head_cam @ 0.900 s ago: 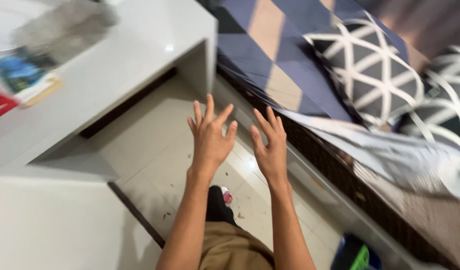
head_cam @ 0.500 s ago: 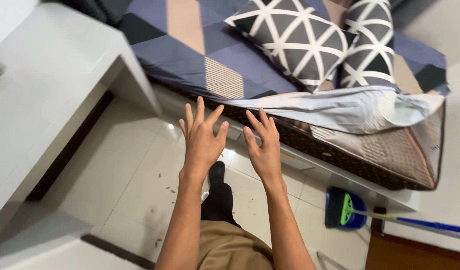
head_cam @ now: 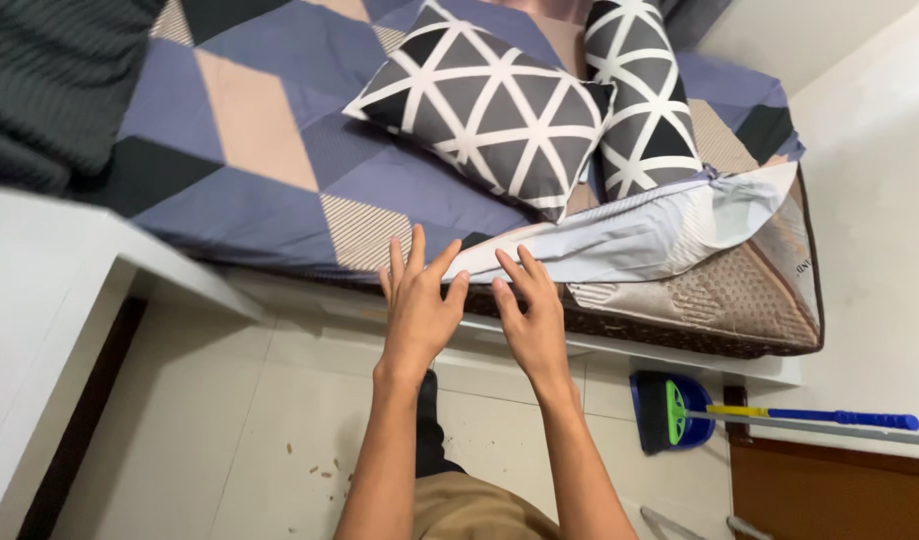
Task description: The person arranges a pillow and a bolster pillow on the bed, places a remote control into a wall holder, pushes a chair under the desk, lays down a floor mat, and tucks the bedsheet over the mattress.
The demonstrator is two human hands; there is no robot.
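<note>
Two hands: left hand (head_cam: 416,312), right hand (head_cam: 532,322), both bare with fingers spread. Two triangle-patterned pillows, one large (head_cam: 484,105), one narrower (head_cam: 644,100). One bed with geometric sheet (head_cam: 249,150). One dark knitted blanket (head_cam: 49,85). One blue-green broom head (head_cam: 671,410). One white bench (head_cam: 39,290).

Dark blanket (head_cam: 49,90) cut off by the top and left edges; white desk (head_cam: 39,300) blurred, running off the left edge; broom (head_cam: 679,410) handle leaves the right edge; both forearms cut off at the bottom edge; the left hand (head_cam: 419,310) and right hand (head_cam: 529,320) hide part of the bed frame (head_cam: 679,350); floor specks (head_cam: 319,465) too small to identify.
</note>
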